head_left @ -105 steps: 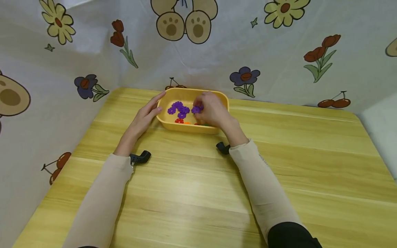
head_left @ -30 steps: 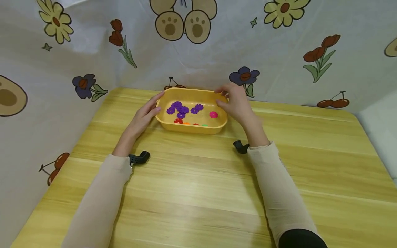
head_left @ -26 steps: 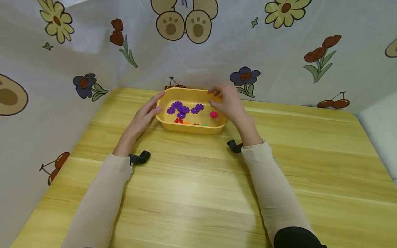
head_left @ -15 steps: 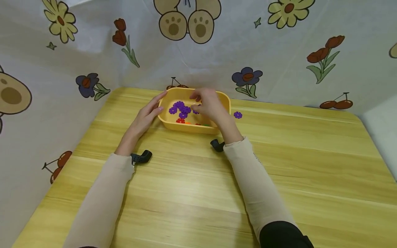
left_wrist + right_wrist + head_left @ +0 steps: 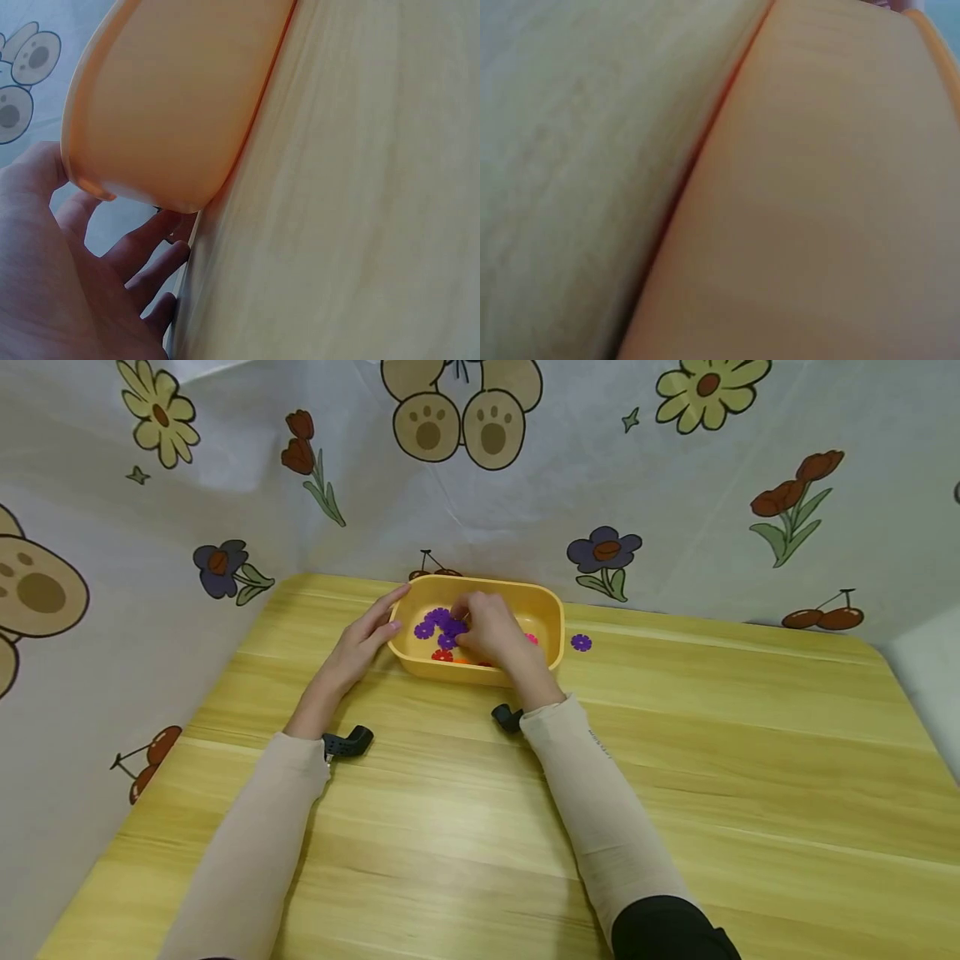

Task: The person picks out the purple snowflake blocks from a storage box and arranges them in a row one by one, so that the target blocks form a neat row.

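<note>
Toward the back of the wooden surface we see a yellow tub, and in it a cluster of purple pieces shaped like little flowers. Our left hand rests against the tub's left end, touching the rim — its grip is wide, fingers spread. Our right hand reaches inside, fingertips bent down at the purple pieces; we cannot tell whether that grip pinches one. Near the front wall lies a red piece, with a pink piece partly hidden by our right hand. One loose purple piece lies on the surface, just beside the tub's right end — behind everything hangs a printed backdrop.
</note>
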A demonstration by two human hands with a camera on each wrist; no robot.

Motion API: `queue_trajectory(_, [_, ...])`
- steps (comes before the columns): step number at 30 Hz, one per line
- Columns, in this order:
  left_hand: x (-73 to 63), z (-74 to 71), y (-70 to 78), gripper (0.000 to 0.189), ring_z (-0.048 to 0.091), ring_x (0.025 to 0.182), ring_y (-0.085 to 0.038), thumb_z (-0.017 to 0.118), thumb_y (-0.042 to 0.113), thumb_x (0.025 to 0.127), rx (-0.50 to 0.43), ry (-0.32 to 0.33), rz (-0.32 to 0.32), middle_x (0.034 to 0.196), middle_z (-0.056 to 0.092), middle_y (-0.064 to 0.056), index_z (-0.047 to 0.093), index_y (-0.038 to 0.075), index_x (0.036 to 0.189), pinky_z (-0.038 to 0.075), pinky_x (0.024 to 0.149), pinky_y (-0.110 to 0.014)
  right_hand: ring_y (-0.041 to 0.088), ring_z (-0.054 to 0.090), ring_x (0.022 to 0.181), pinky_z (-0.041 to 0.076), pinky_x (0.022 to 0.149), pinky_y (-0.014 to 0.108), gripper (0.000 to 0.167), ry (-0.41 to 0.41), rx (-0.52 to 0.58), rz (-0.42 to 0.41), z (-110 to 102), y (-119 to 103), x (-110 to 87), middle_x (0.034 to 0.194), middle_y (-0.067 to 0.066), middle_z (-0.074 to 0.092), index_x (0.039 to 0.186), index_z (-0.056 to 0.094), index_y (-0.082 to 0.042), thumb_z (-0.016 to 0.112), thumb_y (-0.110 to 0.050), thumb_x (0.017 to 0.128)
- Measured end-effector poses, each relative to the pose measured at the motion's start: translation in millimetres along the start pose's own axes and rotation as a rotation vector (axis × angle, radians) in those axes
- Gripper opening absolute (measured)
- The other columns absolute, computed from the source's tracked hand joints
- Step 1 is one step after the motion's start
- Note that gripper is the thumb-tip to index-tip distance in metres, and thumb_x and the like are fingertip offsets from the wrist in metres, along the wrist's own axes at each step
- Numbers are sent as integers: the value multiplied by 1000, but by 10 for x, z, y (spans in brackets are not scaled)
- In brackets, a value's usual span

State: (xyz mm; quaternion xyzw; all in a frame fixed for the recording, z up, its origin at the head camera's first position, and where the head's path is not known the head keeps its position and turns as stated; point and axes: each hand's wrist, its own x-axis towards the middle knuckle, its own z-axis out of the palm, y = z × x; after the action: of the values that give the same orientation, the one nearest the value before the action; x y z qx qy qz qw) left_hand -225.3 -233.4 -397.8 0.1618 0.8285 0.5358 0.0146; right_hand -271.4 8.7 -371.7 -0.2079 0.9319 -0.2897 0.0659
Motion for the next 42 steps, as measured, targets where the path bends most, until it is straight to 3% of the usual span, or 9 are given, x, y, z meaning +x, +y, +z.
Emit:
queue_trajectory(5, [-47,3,151,55,35,157,-36,49,14,112,-9,-14,3,174,30,-4,37,15,165,24,131,-52,25,64,107,54,104,38,32,13,-14,7,15,-14,-10,116,11,74,122,75,-5,81,-6,91])
queue_trajectory(20, [-30,50,165,55,32,158,-35,49,13,111,-12,-13,28,174,29,-6,38,14,165,23,131,-52,25,64,105,54,103,40,33,73,-83,-21,-61,-17,-104,114,9,74,122,74,-6,83,-12,91])
queue_trajectory(32, [-31,22,168,55,32,158,-34,49,15,112,11,-5,4,174,31,-5,38,15,165,22,131,-51,23,62,98,56,95,39,26,71,-115,-32,-210,51,-281,108,6,72,115,74,-8,82,-15,90])
queue_trajectory(42, [-54,-3,161,55,34,157,-37,49,18,112,19,-12,-1,174,30,-4,36,16,166,25,131,-51,24,64,99,56,96,39,29,37,-117,-42,-244,79,-332,111,9,74,119,74,-5,78,-10,91])
